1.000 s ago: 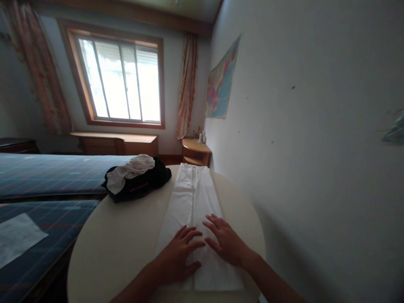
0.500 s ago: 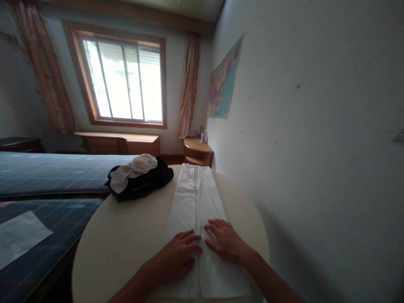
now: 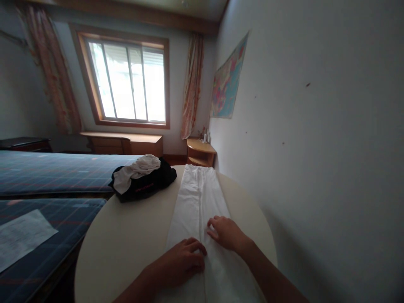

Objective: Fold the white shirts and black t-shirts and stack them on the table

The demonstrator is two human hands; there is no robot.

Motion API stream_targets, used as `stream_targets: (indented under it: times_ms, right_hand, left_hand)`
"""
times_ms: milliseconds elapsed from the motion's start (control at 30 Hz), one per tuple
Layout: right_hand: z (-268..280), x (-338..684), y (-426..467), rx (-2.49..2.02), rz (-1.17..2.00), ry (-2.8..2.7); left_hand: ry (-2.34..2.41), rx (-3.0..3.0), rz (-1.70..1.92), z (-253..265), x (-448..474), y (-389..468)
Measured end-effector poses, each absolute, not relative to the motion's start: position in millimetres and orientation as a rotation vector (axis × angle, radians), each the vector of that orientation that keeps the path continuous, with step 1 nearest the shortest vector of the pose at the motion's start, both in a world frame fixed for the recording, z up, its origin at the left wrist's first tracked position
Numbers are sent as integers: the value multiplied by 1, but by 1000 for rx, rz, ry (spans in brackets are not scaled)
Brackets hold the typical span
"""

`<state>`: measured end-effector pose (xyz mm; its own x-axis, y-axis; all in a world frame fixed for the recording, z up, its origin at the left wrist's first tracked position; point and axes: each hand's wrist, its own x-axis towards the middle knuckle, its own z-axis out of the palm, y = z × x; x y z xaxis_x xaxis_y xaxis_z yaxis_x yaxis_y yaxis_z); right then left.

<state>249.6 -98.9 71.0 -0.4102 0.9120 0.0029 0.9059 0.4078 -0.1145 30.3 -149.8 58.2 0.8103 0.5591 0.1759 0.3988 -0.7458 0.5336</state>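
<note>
A long white garment [image 3: 186, 210], too plain to name more exactly, lies flat and folded lengthwise on the round cream table [image 3: 104, 252]. Two folded edges meet along a line down its middle. My left hand [image 3: 183, 261] is on its near left part, fingers bent and fingertips at the middle line. A little farther up, my right hand [image 3: 227, 231] touches the right half, its fingers curled with a gap between thumb and forefinger. Neither hand visibly grips the cloth.
A black cloth bundle [image 3: 151, 183] with a crumpled white cloth [image 3: 135, 168] on top sits at the table's far left. Plaid mattresses [image 3: 78, 210] stand left, one bearing a paper sheet [image 3: 25, 235]. A wall [image 3: 331, 189] runs close along the right.
Both hands' fingers have gone from lying flatter to being more bent. My left hand has shifted slightly right. The camera view has turned a little left.
</note>
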Motion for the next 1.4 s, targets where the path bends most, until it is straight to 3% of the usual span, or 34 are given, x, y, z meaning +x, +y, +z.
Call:
stream_targets:
  times_ms: [233, 700, 1200, 1400]
  right_hand:
    - [57, 228, -49, -1784, 282, -2322]
    - [18, 193, 15, -2018, 132, -1873]
    - [3, 204, -15, -1866, 17, -2105]
    - [7, 216, -37, -1836, 24, -2216]
  left_hand:
    - [640, 2426, 601, 58, 33, -147]
    - [755, 2405, 312, 43, 31, -144]
    - [660, 2447, 148, 49, 35, -154]
    - [868, 2352, 447, 56, 32, -152]
